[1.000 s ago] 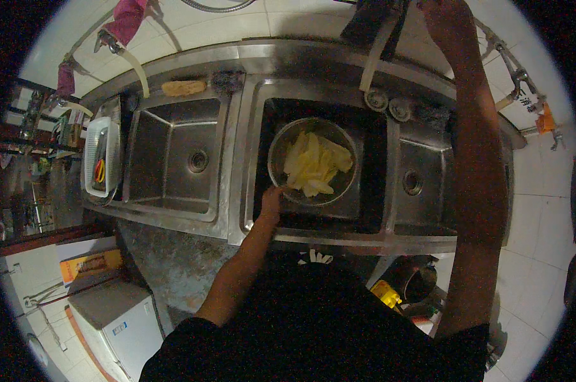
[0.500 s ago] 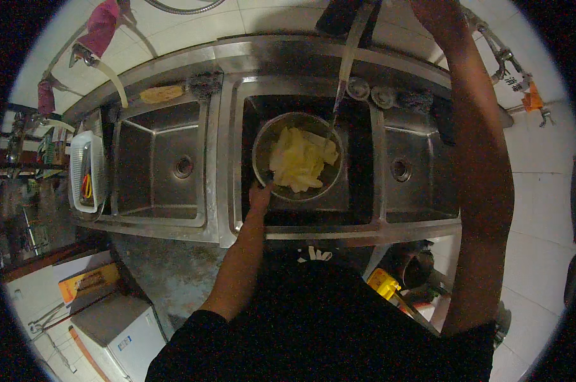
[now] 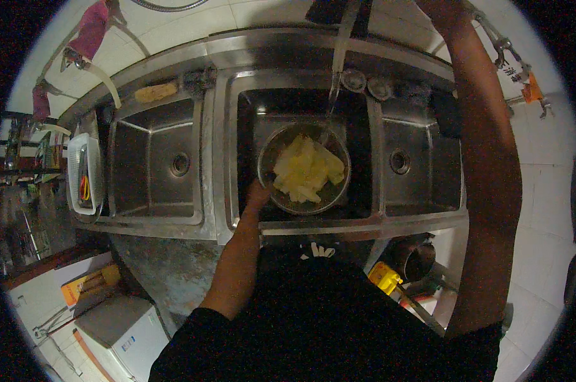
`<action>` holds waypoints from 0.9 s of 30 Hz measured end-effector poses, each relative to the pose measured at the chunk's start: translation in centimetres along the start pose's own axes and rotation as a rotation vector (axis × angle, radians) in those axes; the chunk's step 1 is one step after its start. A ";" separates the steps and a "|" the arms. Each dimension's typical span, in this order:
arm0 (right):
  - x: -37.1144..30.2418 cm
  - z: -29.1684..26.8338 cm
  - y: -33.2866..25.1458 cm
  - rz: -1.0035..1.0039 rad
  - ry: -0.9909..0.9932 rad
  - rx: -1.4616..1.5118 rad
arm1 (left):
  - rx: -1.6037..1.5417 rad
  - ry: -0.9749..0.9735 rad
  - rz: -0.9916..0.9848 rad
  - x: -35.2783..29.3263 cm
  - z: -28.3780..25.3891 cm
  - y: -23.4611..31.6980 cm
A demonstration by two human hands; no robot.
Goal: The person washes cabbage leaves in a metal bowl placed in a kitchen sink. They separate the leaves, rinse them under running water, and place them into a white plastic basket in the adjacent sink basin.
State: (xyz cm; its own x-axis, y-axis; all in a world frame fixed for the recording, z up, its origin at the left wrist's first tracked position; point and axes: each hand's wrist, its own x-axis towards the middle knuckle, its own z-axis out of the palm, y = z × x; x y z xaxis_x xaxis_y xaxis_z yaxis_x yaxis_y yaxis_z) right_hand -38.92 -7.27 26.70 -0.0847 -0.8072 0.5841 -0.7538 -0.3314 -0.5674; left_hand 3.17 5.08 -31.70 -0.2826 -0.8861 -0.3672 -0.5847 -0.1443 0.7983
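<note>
In the middle sink (image 3: 359, 191) is a round bowl (image 3: 345, 191) with a thin rim. Pale yellow pieces (image 3: 307, 167), which look like cut vegetable, fill much of it. My left hand (image 3: 260, 193) is closed on the bowl's near left rim; its fingertips are partly hidden in the dark. Above the bowl hangs a pale hose (image 3: 340, 54), and a clear stream seems to run from its lower end into the bowl. My right arm reaches far up along the right side. At the top edge my right hand (image 3: 446, 18) is near the wall pipes, its fingers cut off.
Empty-looking sinks flank this one, at left (image 3: 163, 184) and right (image 3: 421, 184). Two small round items (image 3: 367, 84) and dark scouring pads sit on the back ledge. A white basket (image 3: 85, 175) stands far left. A yellow object (image 3: 384, 278) and dark pot (image 3: 415, 260) are below right.
The bowl has shifted slightly right and toward me in the sink, with my left hand still on its rim. My right hand stays high near the wall.
</note>
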 end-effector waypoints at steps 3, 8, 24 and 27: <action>-1.6 -0.2 -0.9 0.275 0.056 -0.163 | -0.061 -0.086 -0.076 -0.3 0.0 0.0; -12.6 -3.4 -0.5 0.466 0.159 -0.040 | 0.199 -0.053 0.042 -0.3 -0.6 -3.5; -79.9 14.6 -25.2 1.865 0.638 -0.108 | 0.046 -0.302 0.125 3.4 -8.8 -1.2; -84.4 18.1 -31.2 1.909 0.750 -0.268 | -0.041 -0.339 0.204 2.4 -10.2 3.2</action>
State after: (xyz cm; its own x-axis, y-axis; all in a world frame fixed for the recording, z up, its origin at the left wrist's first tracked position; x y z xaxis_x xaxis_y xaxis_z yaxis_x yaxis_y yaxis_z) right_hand 3.51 62.37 -15.41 -0.8434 0.3614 -0.3977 0.5360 0.6186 -0.5745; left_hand 8.39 -2.04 -25.13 -0.6289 -0.7037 -0.3307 -0.4619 -0.0040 0.8869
